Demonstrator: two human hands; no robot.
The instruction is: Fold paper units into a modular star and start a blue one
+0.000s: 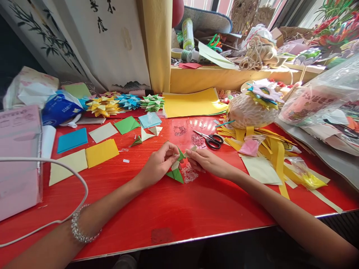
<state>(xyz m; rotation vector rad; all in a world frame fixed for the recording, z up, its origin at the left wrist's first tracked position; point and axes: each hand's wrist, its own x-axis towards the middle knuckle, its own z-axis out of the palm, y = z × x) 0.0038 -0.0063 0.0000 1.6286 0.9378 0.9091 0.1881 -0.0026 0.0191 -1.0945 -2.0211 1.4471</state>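
Green and white folded paper point(175, 174) hung from the left hand point(163, 162), near the middle of the red table point(126, 224), its lower point angled downward; whether that point touched the surface could not be told. The left fingers were curled in, thumb and forefinger pressed together on the upper folds, presumably so that the creases would not spring apart. Facing it, the right hand point(206, 161) pinched a small pale folded piece point(192, 150) between thumb and forefinger, the other fingers tucked under. Both hands met in front of the body, a sensible height and place for seeing such small edges.

Just beyond lay a small white folded piece point(146, 135) and a green folded piece point(137, 141), close enough, it seemed, to be picked up without stretching. Scissors point(210, 140) rested beyond the right hand, blades pointing away to the left (a safe way to leave them, whether or not anyone meant it).

Stacks of square paper, among them blue sheets point(72, 141) and yellow sheets point(102, 153), were spread to the left, probably to keep the colours apart. Yellow strips point(278, 164) lay heaped on the right, well away from the folding.
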